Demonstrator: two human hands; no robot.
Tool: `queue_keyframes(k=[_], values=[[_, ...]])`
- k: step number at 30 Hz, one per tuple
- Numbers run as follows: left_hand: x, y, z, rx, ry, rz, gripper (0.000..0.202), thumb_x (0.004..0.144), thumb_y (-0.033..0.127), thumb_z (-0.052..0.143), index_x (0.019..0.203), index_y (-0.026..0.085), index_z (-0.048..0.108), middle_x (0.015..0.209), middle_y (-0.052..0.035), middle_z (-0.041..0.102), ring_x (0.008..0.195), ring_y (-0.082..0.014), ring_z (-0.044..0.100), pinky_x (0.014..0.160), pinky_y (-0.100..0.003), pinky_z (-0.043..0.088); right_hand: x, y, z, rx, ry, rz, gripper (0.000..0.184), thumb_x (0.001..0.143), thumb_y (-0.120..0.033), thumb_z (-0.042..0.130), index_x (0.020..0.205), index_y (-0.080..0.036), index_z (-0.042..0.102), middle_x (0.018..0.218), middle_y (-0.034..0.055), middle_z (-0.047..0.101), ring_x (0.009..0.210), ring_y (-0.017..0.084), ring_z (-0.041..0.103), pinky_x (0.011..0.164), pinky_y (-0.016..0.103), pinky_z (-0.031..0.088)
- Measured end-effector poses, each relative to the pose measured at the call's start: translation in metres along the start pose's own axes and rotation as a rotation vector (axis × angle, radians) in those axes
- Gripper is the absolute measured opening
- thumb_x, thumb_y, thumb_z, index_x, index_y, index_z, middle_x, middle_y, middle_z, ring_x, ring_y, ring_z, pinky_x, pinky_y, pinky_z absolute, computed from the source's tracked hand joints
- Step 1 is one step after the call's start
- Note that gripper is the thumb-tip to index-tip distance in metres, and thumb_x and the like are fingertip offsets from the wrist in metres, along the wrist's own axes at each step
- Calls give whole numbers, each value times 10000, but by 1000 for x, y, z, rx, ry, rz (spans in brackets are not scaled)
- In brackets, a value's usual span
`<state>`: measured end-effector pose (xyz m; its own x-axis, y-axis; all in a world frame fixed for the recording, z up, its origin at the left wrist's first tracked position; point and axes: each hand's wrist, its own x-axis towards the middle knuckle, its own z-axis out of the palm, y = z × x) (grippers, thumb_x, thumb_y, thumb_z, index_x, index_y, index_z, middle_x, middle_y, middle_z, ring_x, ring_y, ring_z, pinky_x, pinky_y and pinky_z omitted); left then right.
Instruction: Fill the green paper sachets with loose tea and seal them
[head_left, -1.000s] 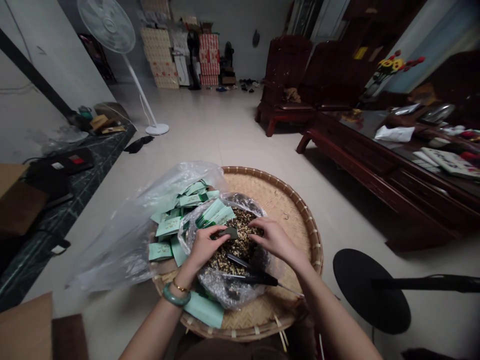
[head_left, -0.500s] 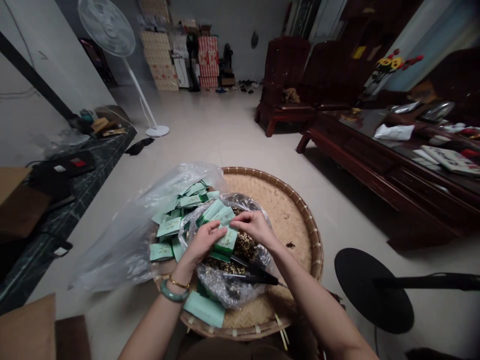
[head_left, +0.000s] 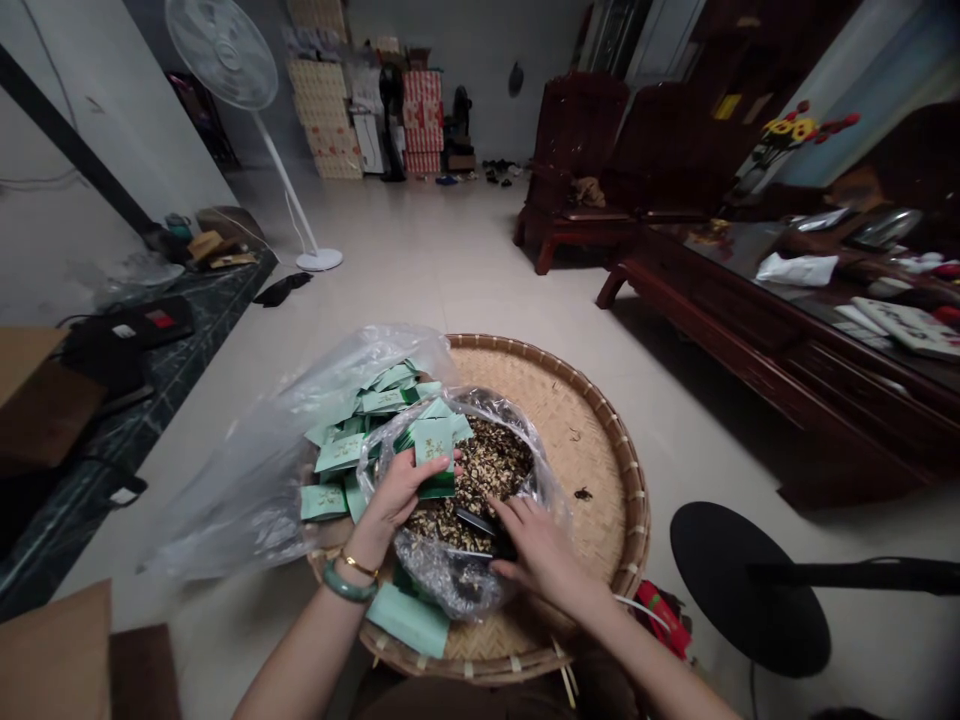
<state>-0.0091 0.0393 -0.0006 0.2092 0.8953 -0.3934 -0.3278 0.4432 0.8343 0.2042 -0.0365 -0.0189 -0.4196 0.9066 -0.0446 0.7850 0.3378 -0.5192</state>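
Observation:
A round woven bamboo tray (head_left: 592,420) sits in front of me. On it lies a clear plastic bag (head_left: 480,585) of dried brown bits (head_left: 491,465). My left hand (head_left: 397,495) pinches a small green packet (head_left: 433,448) upright over the bag. My right hand (head_left: 536,550) reaches down at the bag's near edge, its fingers closing on a dark tool (head_left: 480,525) lying across the dried bits. A pile of green packets (head_left: 352,430) lies to the left in a bigger clear bag (head_left: 255,480).
One more green packet (head_left: 409,618) lies at the tray's near edge. A black round stand base (head_left: 750,585) is on the floor at right, a dark wooden table (head_left: 817,330) beyond it. A white standing fan (head_left: 225,55) and a dark counter (head_left: 112,370) are on the left.
My right hand let go of the green packet and dropped to the dark tool at the bag's near edge. My left hand kept the packet and turned it upright.

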Motion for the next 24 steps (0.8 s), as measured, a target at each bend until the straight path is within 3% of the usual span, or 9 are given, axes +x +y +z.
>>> queue_keyframes(k=[4,8,12,16,20,24], values=[[-1,-1,2,15,-14,18,471,599,281,815,996,102,637,992,-138,728,787,-230,714,695,-307,575,-7,-8,16,-175,-79,3,679,700,-177,716,1336,-171,478,1130,156,597,999,320,549,848,472,485],[-2,1,1,13,-1,31,471,587,280,825,983,100,647,989,-139,729,796,-236,715,714,-317,575,-6,-2,16,-28,-48,5,607,719,-139,668,1303,-178,507,1146,136,593,1033,288,555,889,426,480],[-4,2,-5,34,6,40,459,570,297,835,945,96,662,973,-139,733,786,-230,713,707,-310,568,-6,18,-7,307,85,49,511,743,-216,689,1237,-209,554,1132,101,612,1027,258,586,898,415,478],[-5,-2,-4,177,-91,7,457,558,321,839,914,88,675,883,-115,743,748,-219,706,706,-315,549,3,25,-43,436,207,81,479,759,-312,695,1211,-204,576,1134,101,630,1004,253,600,878,432,483],[-7,-6,4,408,-217,31,368,600,334,811,849,89,694,756,-67,736,749,-213,682,739,-319,520,16,11,-69,417,166,11,501,727,-339,741,1190,-207,602,1099,95,648,974,243,608,844,403,491],[-9,-7,9,574,-289,92,325,606,306,796,842,97,716,788,-46,731,769,-212,652,744,-309,498,27,-3,-75,370,125,-49,458,750,-324,721,1175,-188,616,1048,102,661,924,237,619,810,393,497]])
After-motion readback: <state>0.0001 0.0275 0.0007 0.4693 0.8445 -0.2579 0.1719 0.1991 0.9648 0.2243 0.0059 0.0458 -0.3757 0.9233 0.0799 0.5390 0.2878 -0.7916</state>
